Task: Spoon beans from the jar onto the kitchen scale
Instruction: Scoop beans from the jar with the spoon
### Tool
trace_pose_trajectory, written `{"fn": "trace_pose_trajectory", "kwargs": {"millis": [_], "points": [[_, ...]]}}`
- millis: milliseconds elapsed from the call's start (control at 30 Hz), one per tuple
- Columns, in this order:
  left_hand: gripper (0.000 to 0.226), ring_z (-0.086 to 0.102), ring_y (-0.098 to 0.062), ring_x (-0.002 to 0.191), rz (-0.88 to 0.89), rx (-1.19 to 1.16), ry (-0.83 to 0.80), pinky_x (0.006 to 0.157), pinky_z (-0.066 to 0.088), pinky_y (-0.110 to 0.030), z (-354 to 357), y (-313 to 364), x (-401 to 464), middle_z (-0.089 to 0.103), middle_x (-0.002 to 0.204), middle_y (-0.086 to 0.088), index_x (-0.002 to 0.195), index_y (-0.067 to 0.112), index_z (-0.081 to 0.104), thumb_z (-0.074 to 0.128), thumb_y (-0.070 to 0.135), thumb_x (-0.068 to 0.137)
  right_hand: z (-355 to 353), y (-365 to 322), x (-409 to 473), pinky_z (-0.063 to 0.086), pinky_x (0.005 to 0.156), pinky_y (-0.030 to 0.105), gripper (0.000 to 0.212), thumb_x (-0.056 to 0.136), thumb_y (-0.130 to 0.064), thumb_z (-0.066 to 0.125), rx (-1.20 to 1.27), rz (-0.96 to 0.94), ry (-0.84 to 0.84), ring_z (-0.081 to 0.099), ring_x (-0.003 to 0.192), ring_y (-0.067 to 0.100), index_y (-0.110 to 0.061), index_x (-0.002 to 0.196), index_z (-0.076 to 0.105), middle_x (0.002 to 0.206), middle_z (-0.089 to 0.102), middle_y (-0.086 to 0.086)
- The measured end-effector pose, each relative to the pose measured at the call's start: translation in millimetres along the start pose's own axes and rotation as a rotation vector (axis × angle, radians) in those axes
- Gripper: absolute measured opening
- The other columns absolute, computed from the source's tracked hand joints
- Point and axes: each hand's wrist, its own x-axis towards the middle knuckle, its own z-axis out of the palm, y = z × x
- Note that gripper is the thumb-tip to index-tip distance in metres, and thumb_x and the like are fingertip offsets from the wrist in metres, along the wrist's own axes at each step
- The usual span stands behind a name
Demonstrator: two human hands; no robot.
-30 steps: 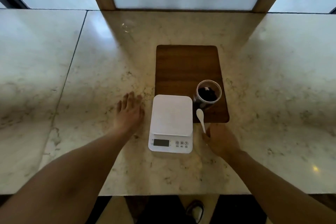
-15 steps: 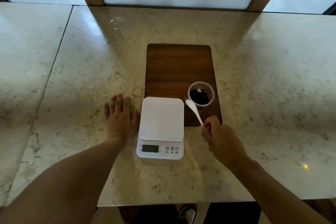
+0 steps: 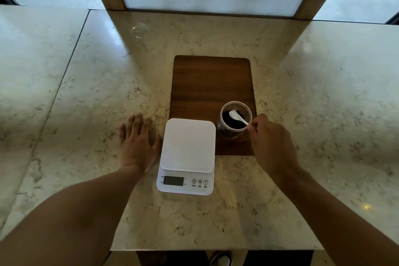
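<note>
Item 1: marble counter [image 3: 216, 211], pale and veined, with a seam running up its left part.

Item 2: wooden board [image 3: 211, 84], dark brown with rounded corners, lying flat on the counter at 12 o'clock from the person.

Item 3: kitchen scale [image 3: 188, 146], white, platform bare. Its far edge overlaps the near left corner of the board; the rest sits on the counter. The display [image 3: 173, 180] is dark, with 3 round buttons to its right, at 3 o'clock from it.

Item 4: jar [image 3: 236, 119], clear and round, no lid on it, upright on the near right part of the board, just beside the scale at 2 o'clock from it. Dark beans [image 3: 228, 120] lie inside.

Item 5: spoon [image 3: 237, 116], white, its bowl down inside the jar over the beans, its handle slanting out over the rim toward 4 o'clock.

Item 6: right hand [image 3: 271, 142], at 4 o'clock from the jar, fingertips pinched together on the end of the spoon handle.

Item 7: left hand [image 3: 138, 144], palm down and flat on the counter, fingers spread and holding nothing, just beside the scale at 9 o'clock from it.

Item 8: clear round object [image 3: 140, 30], faint, far off on the counter at 11 o'clock; cannot tell what it is.

Item 9: shoe [image 3: 221, 258], seen below the counter's near edge.
</note>
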Motion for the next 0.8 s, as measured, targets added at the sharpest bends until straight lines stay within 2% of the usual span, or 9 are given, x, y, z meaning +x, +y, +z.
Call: {"fn": "trace_pose_trajectory", "kwargs": {"millis": [100,200,267,467,633,700,767,800], "points": [[0.071,0.002,-0.025,0.154,0.003,0.006,0.007,0.123,0.002,-0.05,0,-1,0,0.018,0.165,-0.009,0.153,0.021,0.029,0.025,0.058,0.093,-2,-4,10,0.041,0.05,0.027,0.018,0.098,-0.024,0.051,-0.087,-0.009,-0.038,0.058,0.061,0.019,-0.009,0.098,0.058,0.079,0.068,0.009],[0.073,0.002,-0.025,0.154,0.004,0.008,0.009,0.123,0.002,-0.05,1,-2,1,0.018,0.165,-0.01,0.153,0.02,0.028,0.023,0.061,0.092,-6,-5,15,0.042,0.054,0.027,0.009,0.093,-0.013,0.057,-0.16,-0.025,-0.132,0.063,0.071,0.024,-0.007,0.099,0.06,0.088,0.067,0.012],[0.074,0.003,-0.025,0.154,0.008,0.014,0.007,0.123,0.002,-0.049,2,-2,1,0.018,0.165,-0.01,0.152,0.02,0.028,0.022,0.063,0.092,-8,-3,17,0.043,0.056,0.026,0.01,0.09,-0.009,0.059,-0.223,-0.029,-0.189,0.063,0.073,0.023,-0.007,0.1,0.061,0.091,0.066,0.012],[0.074,0.004,-0.025,0.153,0.0,0.009,0.009,0.123,0.001,-0.049,2,-2,1,0.02,0.164,-0.01,0.152,0.02,0.031,0.024,0.061,0.091,-19,-3,25,0.032,0.045,0.027,0.007,0.092,-0.013,0.058,-0.331,-0.025,-0.091,0.057,0.06,0.026,-0.007,0.09,0.061,0.076,0.065,0.012],[0.074,0.004,-0.026,0.153,0.005,0.01,0.009,0.123,0.001,-0.049,1,-1,1,0.019,0.164,-0.011,0.152,0.019,0.03,0.024,0.061,0.092,-21,-3,28,0.032,0.048,0.028,0.008,0.091,-0.019,0.059,-0.445,-0.019,-0.072,0.051,0.055,0.023,-0.011,0.088,0.061,0.072,0.064,0.007],[0.074,0.003,-0.026,0.153,0.006,0.009,0.01,0.123,0.0,-0.049,1,-1,1,0.019,0.165,-0.011,0.152,0.019,0.03,0.024,0.061,0.091,-17,-4,30,0.029,0.048,0.027,0.01,0.091,-0.02,0.057,-0.444,0.001,-0.09,0.052,0.056,0.023,-0.012,0.087,0.062,0.065,0.056,0.003],[0.075,0.002,-0.025,0.153,0.004,0.008,0.008,0.123,-0.001,-0.048,1,-1,0,0.018,0.165,-0.01,0.153,0.019,0.029,0.024,0.061,0.091,-12,-6,30,0.026,0.046,0.026,0.011,0.09,-0.021,0.057,-0.41,0.016,-0.118,0.043,0.054,0.019,-0.012,0.087,0.062,0.059,0.041,-0.001],[0.075,0.002,-0.025,0.153,0.003,0.009,0.007,0.123,-0.001,-0.048,1,-1,1,0.017,0.165,-0.01,0.153,0.02,0.029,0.023,0.062,0.091,-9,-7,31,0.029,0.047,0.026,0.012,0.09,-0.023,0.057,-0.382,0.022,-0.139,0.043,0.055,0.019,-0.012,0.088,0.063,0.06,0.042,-0.001]]}}
